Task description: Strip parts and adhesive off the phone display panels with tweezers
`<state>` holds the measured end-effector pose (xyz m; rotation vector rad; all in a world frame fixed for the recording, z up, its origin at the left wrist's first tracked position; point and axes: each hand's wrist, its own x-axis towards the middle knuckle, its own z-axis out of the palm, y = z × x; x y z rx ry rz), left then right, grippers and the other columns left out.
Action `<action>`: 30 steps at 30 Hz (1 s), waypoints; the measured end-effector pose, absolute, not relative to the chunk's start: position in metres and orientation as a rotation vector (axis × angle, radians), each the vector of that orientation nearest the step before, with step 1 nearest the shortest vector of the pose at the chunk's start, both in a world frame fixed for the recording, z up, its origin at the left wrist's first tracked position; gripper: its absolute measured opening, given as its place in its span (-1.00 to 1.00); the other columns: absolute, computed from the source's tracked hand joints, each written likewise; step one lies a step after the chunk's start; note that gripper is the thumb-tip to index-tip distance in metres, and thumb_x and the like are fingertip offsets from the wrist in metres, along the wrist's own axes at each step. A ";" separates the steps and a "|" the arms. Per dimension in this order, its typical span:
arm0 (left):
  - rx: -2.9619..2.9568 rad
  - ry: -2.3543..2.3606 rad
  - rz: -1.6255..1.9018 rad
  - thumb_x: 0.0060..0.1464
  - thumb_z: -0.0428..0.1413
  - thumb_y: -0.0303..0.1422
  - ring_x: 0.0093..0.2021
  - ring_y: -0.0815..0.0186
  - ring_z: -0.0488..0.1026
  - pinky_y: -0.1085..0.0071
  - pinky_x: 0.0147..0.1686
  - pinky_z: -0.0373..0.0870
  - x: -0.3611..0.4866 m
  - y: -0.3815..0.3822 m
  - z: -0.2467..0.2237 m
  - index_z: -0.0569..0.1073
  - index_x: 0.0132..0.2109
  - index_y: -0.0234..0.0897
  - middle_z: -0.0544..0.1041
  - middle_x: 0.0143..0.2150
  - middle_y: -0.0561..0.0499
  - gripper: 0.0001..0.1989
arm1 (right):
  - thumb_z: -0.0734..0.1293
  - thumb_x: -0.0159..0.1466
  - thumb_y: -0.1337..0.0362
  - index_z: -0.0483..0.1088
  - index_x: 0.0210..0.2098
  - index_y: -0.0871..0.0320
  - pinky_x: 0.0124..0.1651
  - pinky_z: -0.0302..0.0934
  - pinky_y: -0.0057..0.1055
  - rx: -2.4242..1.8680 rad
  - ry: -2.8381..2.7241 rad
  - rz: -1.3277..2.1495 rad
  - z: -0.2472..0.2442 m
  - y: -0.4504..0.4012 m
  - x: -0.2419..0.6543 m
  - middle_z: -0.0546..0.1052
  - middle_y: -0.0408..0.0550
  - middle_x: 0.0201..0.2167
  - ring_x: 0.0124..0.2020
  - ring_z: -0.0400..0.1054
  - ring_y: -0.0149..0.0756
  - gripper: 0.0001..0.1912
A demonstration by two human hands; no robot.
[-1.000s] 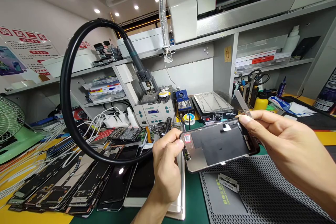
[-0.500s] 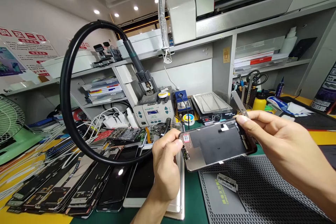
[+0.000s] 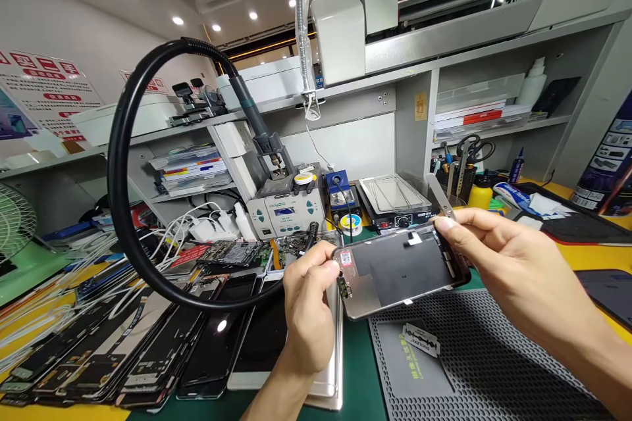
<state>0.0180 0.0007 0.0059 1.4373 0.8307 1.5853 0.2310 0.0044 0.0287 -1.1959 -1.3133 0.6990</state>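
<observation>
A phone screen assembly point(image 3: 405, 276), its dark back side facing up, is held in the air between both hands. My left hand point(image 3: 311, 302) pinches its left end near a small QR sticker. At the right end, my right hand point(image 3: 494, 250) grips the top corner and also holds a flat metal blade tool point(image 3: 441, 196) that points up and left. Below the screen, a razor blade point(image 3: 421, 340) lies on a grey perforated mat point(image 3: 474, 335).
Stacks of phone screens point(image 3: 103, 348) and white-edged tablets point(image 3: 257, 355) lie at the left. A thick black hose point(image 3: 121, 210) loops above them. Behind stand a hot air station point(image 3: 284, 210), a heating plate point(image 3: 395, 200) and a yellow bottle point(image 3: 480, 192).
The whole view has shifted slightly, so the hands and bench appear a little further left. Both hands keep the same hold on the screen assembly.
</observation>
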 end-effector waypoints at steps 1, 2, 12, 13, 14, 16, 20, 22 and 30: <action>1.437 0.827 1.582 0.18 -0.09 -0.35 -0.48 0.32 -0.02 0.29 -0.46 -0.05 0.018 0.001 0.006 0.11 -0.50 -0.19 0.03 -0.52 0.09 -0.72 | 0.42 0.20 -0.10 0.51 -0.40 0.09 -0.43 0.21 -0.51 -1.195 -1.310 0.713 0.028 0.005 0.231 0.51 -0.15 -0.51 -0.49 0.28 -0.35 -0.63; 1.438 0.823 1.579 0.18 -0.09 -0.35 -0.48 0.32 -0.02 0.30 -0.46 -0.04 0.018 0.001 0.006 0.11 -0.50 -0.19 0.03 -0.52 0.09 -0.72 | 0.41 0.21 -0.11 0.51 -0.38 0.09 -0.44 0.20 -0.50 -1.196 -1.307 0.726 0.026 0.006 0.231 0.50 -0.15 -0.51 -0.49 0.27 -0.35 -0.62; 1.520 0.939 1.592 0.24 0.05 -0.30 -0.50 0.38 -0.01 0.36 -0.50 -0.06 0.017 0.002 0.002 0.18 -0.50 -0.21 0.07 -0.53 0.14 -0.65 | 0.42 0.25 -0.10 0.47 -0.32 0.13 -0.40 0.17 -0.46 -1.086 -1.275 0.844 0.017 0.012 0.232 0.51 -0.14 -0.44 -0.42 0.31 -0.34 -0.61; 1.539 0.963 1.594 0.24 0.07 -0.29 -0.51 0.39 -0.02 0.37 -0.52 -0.08 0.017 0.003 0.002 0.17 -0.51 -0.22 0.07 -0.55 0.15 -0.64 | 0.41 0.25 -0.10 0.47 -0.32 0.13 -0.41 0.17 -0.46 -1.088 -1.273 0.840 0.017 0.012 0.232 0.51 -0.14 -0.44 -0.42 0.31 -0.34 -0.61; 1.556 0.985 1.594 0.24 0.07 -0.29 -0.52 0.40 -0.03 0.37 -0.53 -0.10 0.018 0.003 0.003 0.16 -0.51 -0.21 0.06 -0.56 0.15 -0.63 | 0.42 0.25 -0.10 0.47 -0.33 0.13 -0.41 0.16 -0.46 -1.087 -1.272 0.840 0.017 0.013 0.232 0.51 -0.14 -0.44 -0.43 0.31 -0.34 -0.61; 1.586 1.028 1.596 0.24 0.08 -0.28 -0.55 0.41 -0.04 0.37 -0.55 -0.13 0.019 0.002 0.004 0.16 -0.52 -0.21 0.05 -0.57 0.16 -0.62 | 0.42 0.25 -0.10 0.47 -0.32 0.13 -0.42 0.16 -0.45 -1.077 -1.264 0.849 0.017 0.013 0.232 0.52 -0.13 -0.44 -0.43 0.32 -0.33 -0.61; 1.625 1.078 1.600 0.25 0.07 -0.26 -0.54 0.41 -0.03 0.36 -0.54 -0.11 0.019 0.001 0.007 0.16 -0.52 -0.22 0.05 -0.57 0.16 -0.61 | 0.41 0.25 -0.10 0.45 -0.31 0.12 -0.41 0.17 -0.44 -1.070 -1.261 0.866 0.017 0.011 0.233 0.51 -0.14 -0.45 -0.43 0.32 -0.32 -0.62; 1.633 1.080 1.604 0.25 0.08 -0.25 -0.53 0.41 -0.02 0.36 -0.53 -0.10 0.019 0.000 0.007 0.17 -0.52 -0.22 0.06 -0.56 0.15 -0.60 | 0.41 0.25 -0.10 0.45 -0.31 0.12 -0.41 0.17 -0.43 -1.076 -1.266 0.858 0.018 0.010 0.233 0.51 -0.13 -0.44 -0.42 0.32 -0.31 -0.62; 1.586 1.012 1.629 0.26 0.08 -0.26 -0.49 0.38 -0.02 0.35 -0.49 -0.07 0.015 -0.001 0.001 0.16 -0.50 -0.22 0.05 -0.53 0.14 -0.61 | 0.40 0.26 -0.10 0.45 -0.34 0.12 -0.45 0.09 -0.44 -1.087 -1.295 0.858 0.018 0.009 0.232 0.45 -0.16 -0.46 -0.46 0.27 -0.36 -0.61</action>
